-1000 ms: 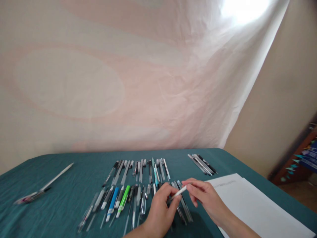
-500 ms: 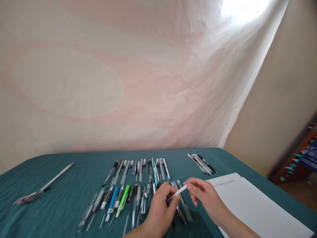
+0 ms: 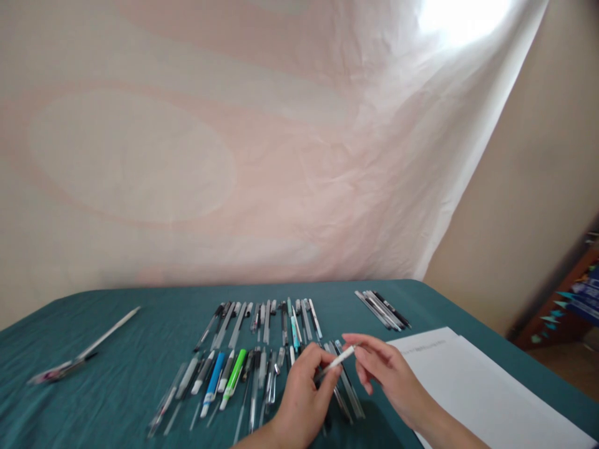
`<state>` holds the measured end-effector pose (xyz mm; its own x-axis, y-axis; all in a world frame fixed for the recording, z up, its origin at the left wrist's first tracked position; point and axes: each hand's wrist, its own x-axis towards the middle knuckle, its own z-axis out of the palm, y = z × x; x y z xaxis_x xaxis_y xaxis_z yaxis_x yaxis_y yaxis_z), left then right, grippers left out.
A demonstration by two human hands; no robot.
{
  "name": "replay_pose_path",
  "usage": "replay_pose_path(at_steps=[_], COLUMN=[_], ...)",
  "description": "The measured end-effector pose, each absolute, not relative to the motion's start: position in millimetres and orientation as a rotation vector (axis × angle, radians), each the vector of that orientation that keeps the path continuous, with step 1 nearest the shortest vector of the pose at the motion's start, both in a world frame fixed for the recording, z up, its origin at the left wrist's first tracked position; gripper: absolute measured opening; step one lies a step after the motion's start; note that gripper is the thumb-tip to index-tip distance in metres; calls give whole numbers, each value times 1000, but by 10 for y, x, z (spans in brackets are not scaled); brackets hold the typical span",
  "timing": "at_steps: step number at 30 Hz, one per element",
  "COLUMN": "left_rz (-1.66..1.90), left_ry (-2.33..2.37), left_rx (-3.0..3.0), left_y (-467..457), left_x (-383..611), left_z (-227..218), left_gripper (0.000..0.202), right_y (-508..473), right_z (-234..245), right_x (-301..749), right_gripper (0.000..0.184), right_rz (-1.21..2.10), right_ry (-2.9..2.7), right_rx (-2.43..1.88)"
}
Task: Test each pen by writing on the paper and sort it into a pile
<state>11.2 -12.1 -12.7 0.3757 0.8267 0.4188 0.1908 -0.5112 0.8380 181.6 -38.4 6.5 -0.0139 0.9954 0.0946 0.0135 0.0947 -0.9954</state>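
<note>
My left hand [image 3: 306, 390] is closed round a slim white pen [image 3: 342, 357], pinching it between thumb and fingers, with the pen slanting up to the right. At the pen's upper end, my right hand [image 3: 381, 371] brings thumb and index finger together on its thin tip; the small part between them is blurred. Beneath and beside the hands lie several clear and grey pens [image 3: 349, 390], partly covered by the left hand. A green marker [image 3: 233, 378] and a blue marker [image 3: 213, 383] lie in the front row to the left.
A back row of pens [image 3: 266, 321] lies beyond the hands. A separate bundle of pens [image 3: 382, 310] is at the far right. White paper sheets [image 3: 486, 386] lie right of my right hand. More pens [image 3: 87, 355] rest far left on the green cloth [image 3: 131, 349].
My right fingertips have shifted slightly at the pen's end, and a thin tip now shows there. The left hand keeps its hold on the pen.
</note>
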Motion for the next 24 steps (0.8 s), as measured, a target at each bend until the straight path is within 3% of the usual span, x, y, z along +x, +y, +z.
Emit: replay_pose_path(at_steps=[14, 24], left_rz=[1124, 1136], left_ry=[861, 865], left_rx=[1937, 1960], left_y=[-138, -129], left_x=[101, 107], left_z=[-106, -152], left_gripper=[20, 16], right_y=[-401, -447], right_z=[110, 202], right_x=[1798, 1760], right_gripper=[40, 32], right_rz=[1126, 962], right_ry=[-1301, -1362], right_rx=[-1182, -1218])
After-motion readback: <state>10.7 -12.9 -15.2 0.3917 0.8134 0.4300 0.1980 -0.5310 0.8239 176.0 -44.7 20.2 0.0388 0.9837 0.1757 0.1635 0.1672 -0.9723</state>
